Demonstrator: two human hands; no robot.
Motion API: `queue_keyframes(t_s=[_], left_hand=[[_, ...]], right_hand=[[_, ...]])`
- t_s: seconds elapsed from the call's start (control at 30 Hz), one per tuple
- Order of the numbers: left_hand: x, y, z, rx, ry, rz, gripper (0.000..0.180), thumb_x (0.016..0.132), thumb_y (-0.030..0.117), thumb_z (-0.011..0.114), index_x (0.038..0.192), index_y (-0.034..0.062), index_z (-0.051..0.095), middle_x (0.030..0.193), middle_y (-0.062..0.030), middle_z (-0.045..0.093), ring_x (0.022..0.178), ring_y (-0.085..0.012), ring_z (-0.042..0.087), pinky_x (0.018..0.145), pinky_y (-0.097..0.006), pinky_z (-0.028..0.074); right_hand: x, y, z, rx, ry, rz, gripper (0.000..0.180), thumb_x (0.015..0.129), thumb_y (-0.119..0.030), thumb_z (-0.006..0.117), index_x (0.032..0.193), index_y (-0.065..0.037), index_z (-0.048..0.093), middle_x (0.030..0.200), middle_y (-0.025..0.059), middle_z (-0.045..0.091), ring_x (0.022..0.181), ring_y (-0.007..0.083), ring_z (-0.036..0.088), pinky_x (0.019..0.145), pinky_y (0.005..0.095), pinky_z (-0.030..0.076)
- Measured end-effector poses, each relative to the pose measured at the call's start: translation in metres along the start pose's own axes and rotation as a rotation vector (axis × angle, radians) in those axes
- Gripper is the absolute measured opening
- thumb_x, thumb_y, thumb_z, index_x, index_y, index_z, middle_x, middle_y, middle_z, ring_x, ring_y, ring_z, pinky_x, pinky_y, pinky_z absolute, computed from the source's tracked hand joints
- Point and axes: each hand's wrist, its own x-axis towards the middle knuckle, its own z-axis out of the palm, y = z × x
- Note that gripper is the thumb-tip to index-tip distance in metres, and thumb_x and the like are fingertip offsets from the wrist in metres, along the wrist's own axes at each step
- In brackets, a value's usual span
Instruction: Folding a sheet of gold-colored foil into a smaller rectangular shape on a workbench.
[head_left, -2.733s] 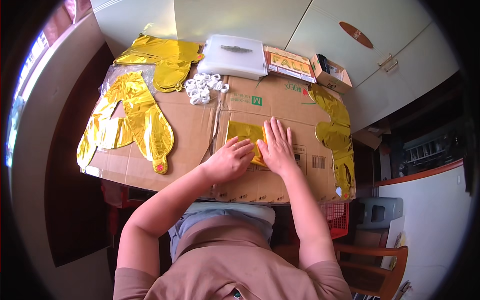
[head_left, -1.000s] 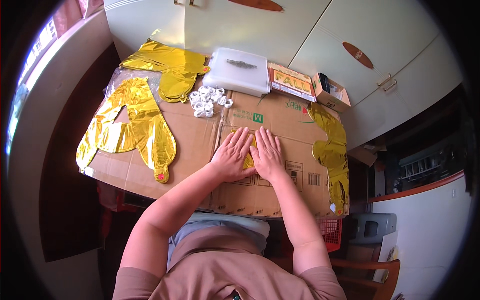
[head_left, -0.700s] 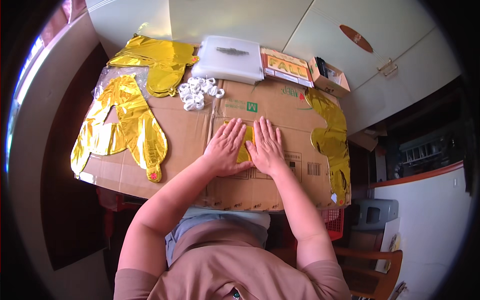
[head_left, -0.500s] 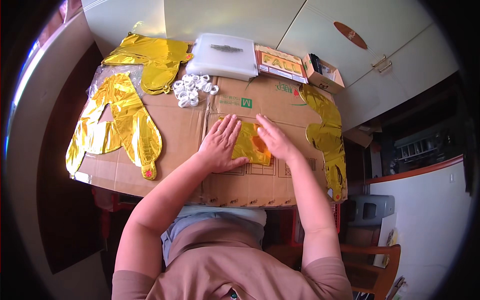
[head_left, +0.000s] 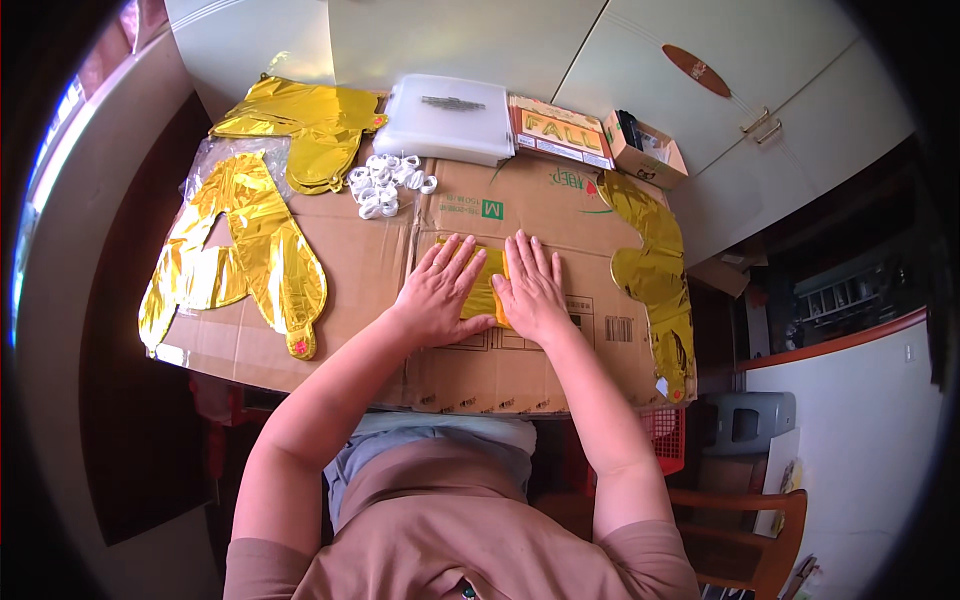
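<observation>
Hands: left hand (head_left: pixel 440 295) and right hand (head_left: pixel 532 290) lie open, fingers spread, pressing folded gold foil balloon (head_left: pixel 484 290) flat, frame centre, on cardboard (head_left: pixel 350 250). Foil likely light, slippery, crease-prone; grip edges.

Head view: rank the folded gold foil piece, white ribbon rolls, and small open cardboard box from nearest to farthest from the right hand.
1. Folded gold foil piece: under the right hand, touching.
2. White ribbon rolls: up and left.
3. Small open cardboard box: far right corner.
</observation>
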Motion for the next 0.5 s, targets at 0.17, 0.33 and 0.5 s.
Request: queue_keyframes(t_s=[0.17, 0.33, 0.5], left_hand=[[0.000, -0.008, 0.001, -0.037, 0.016, -0.016, 0.089, 0.096, 0.064, 0.045, 0.153, -0.0029, 0.032, 0.162, -0.0227, 0.029, 0.153, -0.0356, 0.021, 0.124, -0.051, 0.013], [0.019, 0.019, -0.014, 0.017, 0.064, -0.242, 0.079, 0.097, 0.054, 0.049, 0.150, -0.0030, 0.037, 0.158, -0.0235, 0.035, 0.151, -0.0361, 0.026, 0.124, -0.052, 0.011], [0.029, 0.031, 0.014, -0.143, 0.076, -0.106, 0.078, 0.100, 0.058, 0.040, 0.150, -0.0016, 0.040, 0.157, -0.0211, 0.039, 0.149, -0.0339, 0.032, 0.122, -0.051, 0.018]], right_hand=[[0.003, -0.002, -0.003, -0.020, -0.004, 0.030, 0.071, 0.104, -0.044, 0.040, 0.159, -0.004, 0.022, 0.167, 0.0165, 0.019, 0.155, 0.0333, 0.015, 0.124, 0.0544, 0.005], [0.004, -0.003, -0.002, -0.092, -0.034, 0.004, 0.072, 0.102, -0.042, 0.043, 0.159, -0.004, 0.022, 0.167, 0.0179, 0.017, 0.155, 0.0332, 0.013, 0.124, 0.0530, 0.004], [-0.001, -0.004, -0.007, -0.201, -0.108, 0.000, 0.071, 0.102, -0.039, 0.044, 0.160, -0.004, 0.020, 0.168, 0.0172, 0.014, 0.156, 0.0324, 0.010, 0.125, 0.0525, 0.003]])
